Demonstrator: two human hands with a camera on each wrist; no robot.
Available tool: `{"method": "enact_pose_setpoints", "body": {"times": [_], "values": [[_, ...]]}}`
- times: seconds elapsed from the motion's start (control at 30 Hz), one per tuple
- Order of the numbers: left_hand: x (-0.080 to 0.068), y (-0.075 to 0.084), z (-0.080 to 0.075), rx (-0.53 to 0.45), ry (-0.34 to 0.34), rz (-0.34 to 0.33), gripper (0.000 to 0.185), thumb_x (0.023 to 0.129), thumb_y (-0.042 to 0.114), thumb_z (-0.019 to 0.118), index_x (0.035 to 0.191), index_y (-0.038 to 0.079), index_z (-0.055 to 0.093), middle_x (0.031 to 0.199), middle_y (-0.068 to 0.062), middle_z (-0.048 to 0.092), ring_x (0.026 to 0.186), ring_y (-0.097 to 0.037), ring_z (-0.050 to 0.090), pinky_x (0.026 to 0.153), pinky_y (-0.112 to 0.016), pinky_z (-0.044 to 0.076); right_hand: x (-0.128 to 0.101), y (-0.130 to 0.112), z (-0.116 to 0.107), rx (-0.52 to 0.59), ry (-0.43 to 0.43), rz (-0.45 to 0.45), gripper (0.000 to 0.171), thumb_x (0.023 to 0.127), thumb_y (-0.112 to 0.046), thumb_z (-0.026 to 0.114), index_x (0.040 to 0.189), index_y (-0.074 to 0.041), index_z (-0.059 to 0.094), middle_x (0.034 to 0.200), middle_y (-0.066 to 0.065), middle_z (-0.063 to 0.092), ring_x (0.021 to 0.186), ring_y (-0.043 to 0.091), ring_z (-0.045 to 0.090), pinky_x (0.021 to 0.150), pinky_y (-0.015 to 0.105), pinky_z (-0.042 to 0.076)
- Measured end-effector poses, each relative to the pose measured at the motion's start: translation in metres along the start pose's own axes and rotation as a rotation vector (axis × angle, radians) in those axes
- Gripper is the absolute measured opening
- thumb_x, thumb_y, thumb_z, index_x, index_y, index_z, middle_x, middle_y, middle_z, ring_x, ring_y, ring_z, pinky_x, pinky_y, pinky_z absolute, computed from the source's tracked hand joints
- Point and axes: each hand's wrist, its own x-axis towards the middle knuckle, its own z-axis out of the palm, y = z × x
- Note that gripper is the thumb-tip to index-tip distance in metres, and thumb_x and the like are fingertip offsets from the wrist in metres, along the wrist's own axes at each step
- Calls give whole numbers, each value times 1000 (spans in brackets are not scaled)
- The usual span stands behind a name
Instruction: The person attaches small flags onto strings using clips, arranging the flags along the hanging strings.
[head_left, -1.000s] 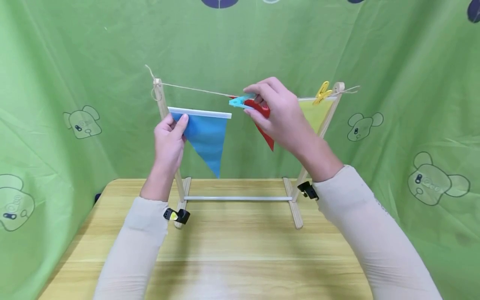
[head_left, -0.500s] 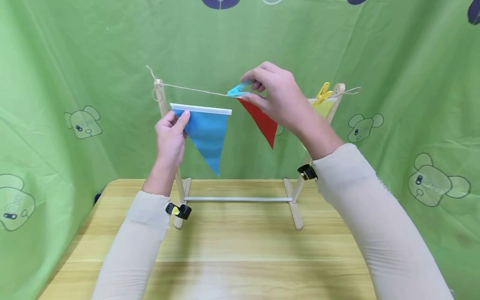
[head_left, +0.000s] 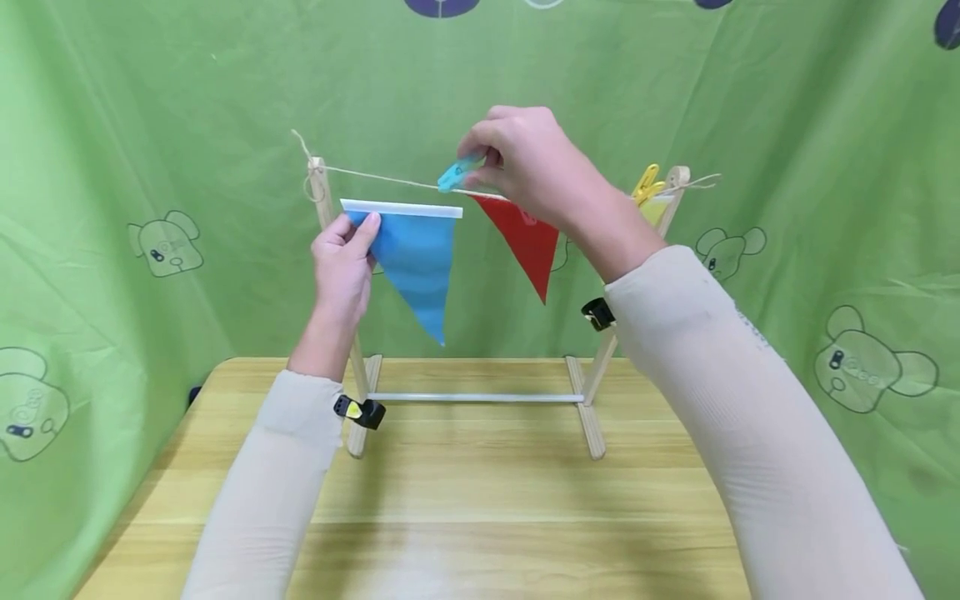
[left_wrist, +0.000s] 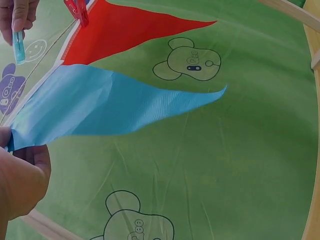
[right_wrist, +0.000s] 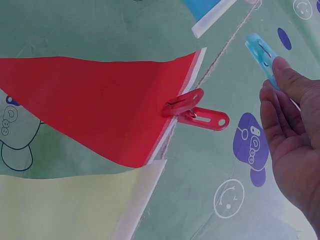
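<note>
Between thumb and fingers, my left hand (head_left: 341, 271) pinches the white-topped left end of a blue pennant (head_left: 416, 262), its tip hanging down. The pennant's white strip sits just below the twine (head_left: 382, 177) in the head view. My right hand (head_left: 528, 158) holds a light blue clothespin (right_wrist: 260, 50) by its handle end. Seen from the right wrist, the clothespin is off to one side of the twine, with its free end pointing away from the fingers. A red pennant (head_left: 521, 242) hangs beside the blue one, fixed to the twine by a red clothespin (right_wrist: 192, 110).
Two wooden posts carry the twine, the left post (head_left: 322, 196) and the right post (head_left: 678, 179). A yellow clothespin (head_left: 647, 183) grips a yellow pennant (head_left: 656, 210) near the right post. A white crossbar (head_left: 476, 397) joins the feet on the wooden table (head_left: 480, 500).
The right hand has moved up and left with the light blue clothespin, uncovering more of the red pennant. My left hand has raised the blue pennant slightly toward the twine.
</note>
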Motion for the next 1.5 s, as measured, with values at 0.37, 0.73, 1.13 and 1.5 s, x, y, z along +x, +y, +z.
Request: {"method": "enact_pose_setpoints", "body": {"times": [0.37, 0.73, 1.13, 1.5], "values": [[7, -1, 3, -8, 37, -4, 14, 96, -3, 68, 93, 7, 78, 92, -7, 69, 83, -15, 66, 79, -25, 61, 15, 4, 1, -4, -19, 11, 23, 94, -13, 76, 113, 0, 77, 108, 14, 73, 93, 22, 65, 88, 30, 56], [11, -2, 8, -49, 38, -31, 10, 98, 0, 66, 99, 3, 76, 99, -9, 67, 89, -15, 64, 84, -26, 59, 22, -1, 3, 9, -52, 23, 22, 96, -14, 74, 114, -1, 77, 108, 13, 72, 94, 22, 64, 89, 30, 56], [15, -4, 12, -36, 41, 4, 17, 98, -1, 65, 91, 9, 75, 94, -6, 66, 86, -13, 62, 81, -25, 58, 32, -5, 8, -20, -121, 45, 26, 96, -16, 73, 116, -1, 76, 114, 14, 72, 100, 24, 65, 95, 32, 57], [20, -7, 16, -74, 55, -11, 18, 98, -2, 65, 89, 10, 75, 92, -5, 66, 84, -13, 62, 80, -24, 58, 38, -4, 16, -39, -136, 25, 23, 97, -17, 72, 113, -2, 77, 112, 12, 74, 102, 22, 66, 93, 31, 57]]}}
